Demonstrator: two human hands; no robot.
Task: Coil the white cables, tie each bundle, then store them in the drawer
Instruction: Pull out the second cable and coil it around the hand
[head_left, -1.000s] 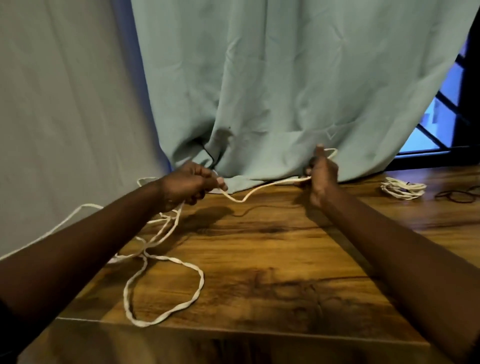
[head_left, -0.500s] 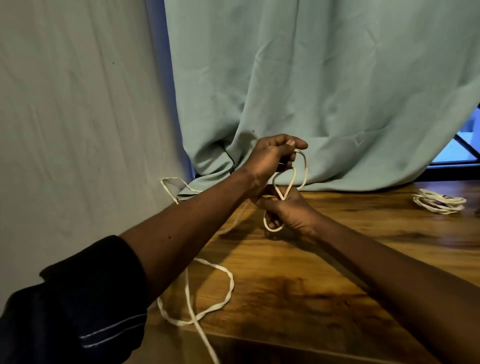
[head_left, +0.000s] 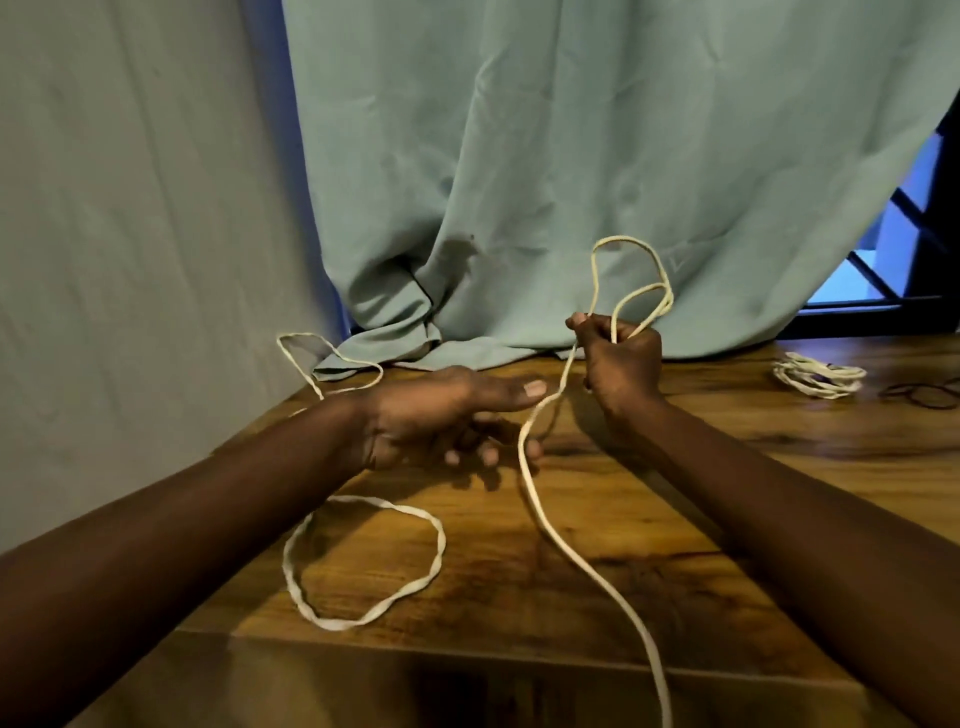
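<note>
The right grip (head_left: 621, 358) is curled round the white cable (head_left: 535, 499), with two loops standing above the fist. The left grip (head_left: 436, 415) is spread and relaxed over the surface (head_left: 493, 571) and holds nothing; the cable passes just beside its fingertips. Slack cable lies looped on the surface and runs off the near edge. A coiled bundle (head_left: 818, 375) lies at far right.

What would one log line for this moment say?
stage: coiling; right hand: grips white cable loops; left hand: open beside cable; coiled bundle: on table
</note>
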